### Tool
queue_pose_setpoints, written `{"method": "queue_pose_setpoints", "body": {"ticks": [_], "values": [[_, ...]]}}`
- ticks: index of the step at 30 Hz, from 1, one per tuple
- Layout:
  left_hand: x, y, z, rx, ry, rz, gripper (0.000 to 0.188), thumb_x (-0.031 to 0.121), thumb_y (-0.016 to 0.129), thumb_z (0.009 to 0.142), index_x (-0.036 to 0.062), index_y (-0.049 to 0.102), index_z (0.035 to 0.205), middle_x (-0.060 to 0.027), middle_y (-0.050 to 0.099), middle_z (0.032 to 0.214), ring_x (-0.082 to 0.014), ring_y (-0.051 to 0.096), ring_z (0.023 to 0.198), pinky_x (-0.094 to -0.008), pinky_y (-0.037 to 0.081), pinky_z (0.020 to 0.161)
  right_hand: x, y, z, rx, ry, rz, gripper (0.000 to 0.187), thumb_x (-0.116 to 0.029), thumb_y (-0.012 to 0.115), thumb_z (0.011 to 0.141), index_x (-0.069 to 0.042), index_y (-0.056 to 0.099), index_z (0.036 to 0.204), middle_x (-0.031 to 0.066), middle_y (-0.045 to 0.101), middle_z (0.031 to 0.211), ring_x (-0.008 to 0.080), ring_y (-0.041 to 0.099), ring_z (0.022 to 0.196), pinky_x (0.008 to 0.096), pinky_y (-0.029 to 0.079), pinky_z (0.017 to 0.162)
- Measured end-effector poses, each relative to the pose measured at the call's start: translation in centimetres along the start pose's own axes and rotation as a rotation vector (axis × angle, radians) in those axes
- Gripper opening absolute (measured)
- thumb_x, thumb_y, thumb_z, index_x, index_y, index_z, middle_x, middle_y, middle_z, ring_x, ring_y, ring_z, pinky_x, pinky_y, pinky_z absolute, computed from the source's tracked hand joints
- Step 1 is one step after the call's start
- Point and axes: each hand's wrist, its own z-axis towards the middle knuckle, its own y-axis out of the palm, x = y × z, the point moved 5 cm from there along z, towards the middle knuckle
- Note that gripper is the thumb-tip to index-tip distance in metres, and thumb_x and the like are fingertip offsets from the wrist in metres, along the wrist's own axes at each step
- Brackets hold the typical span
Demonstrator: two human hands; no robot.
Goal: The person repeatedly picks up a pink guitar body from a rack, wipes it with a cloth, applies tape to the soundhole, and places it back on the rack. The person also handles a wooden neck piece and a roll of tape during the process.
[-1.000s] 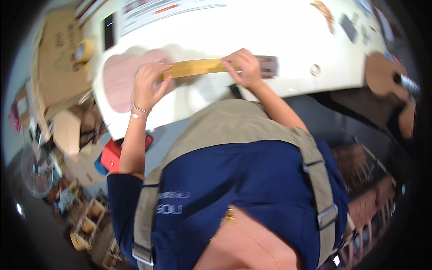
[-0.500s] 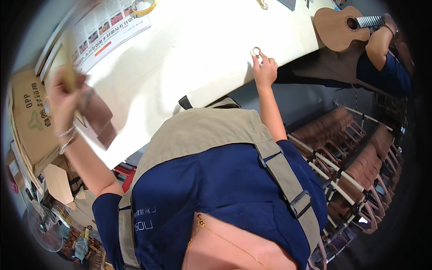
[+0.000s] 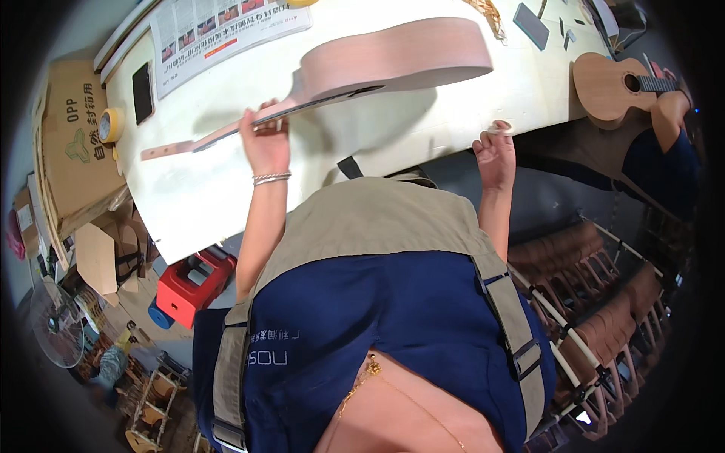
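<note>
The white tabletop (image 3: pixel 181 211), smooth and pale, spreads beneath everything, its straight edges bent by the lens. Over its middle is a guitar (image 3: pixel 400 53) of bare, pinkish wood with a matte surface, turned so that its broad, curved side shows; its slim neck runs left to a flat headstock with small round holes. Whether the body touches the tabletop, I cannot tell. Beyond the left edge stands a brown cardboard box (image 3: pixel 64 177), flat-faced and printed. At the far right, a co-worker's arm (image 3: pixel 666 121) reaches the neck of a second guitar (image 3: pixel 593 90), its tan top rounded around a dark soundhole. A thin paper newspaper (image 3: pixel 249 34) lies flat at the far left. The left hand (image 3: pixel 266 143) is closed around the bare guitar's neck. The right hand (image 3: pixel 495 166), at the near right edge, pinches a small pale ring (image 3: pixel 506 130) at its fingertips. Left of the newspaper lies a glossy black phone (image 3: pixel 143 93); nearby is a round yellow tape roll (image 3: pixel 112 125).
</note>
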Motion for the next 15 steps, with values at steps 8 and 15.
{"method": "queue_pose_setpoints", "body": {"ticks": [8,15], "values": [[-3.6,-1.5,0.8,-0.335,-0.452,0.654,0.063,0.057,0.039,0.088,-0.0013,0.055,0.105,-0.0148,0.061,0.099,-0.022,0.058,0.095,-0.0326,0.044,0.086,2.2,13.7,-1.7,-0.183,-0.218,-0.774,0.029,-0.011,0.057,0.085,0.002,0.06,0.11,0.015,0.038,0.132,0.0248,0.047,0.113,0.0355,0.038,0.093],[-2.0,3.7,-5.1,-0.609,-0.289,0.793,0.027,0.025,0.051,0.091,0.0001,0.059,0.097,-0.0086,0.064,0.091,-0.0159,0.06,0.086,-0.0273,0.044,0.085,4.3,21.8,-0.7,-0.051,0.037,-0.282,0.039,0.008,0.062,0.077,0.007,0.049,0.114,0.0139,0.039,0.128,0.0251,0.054,0.111,0.0291,0.048,0.085]]}}
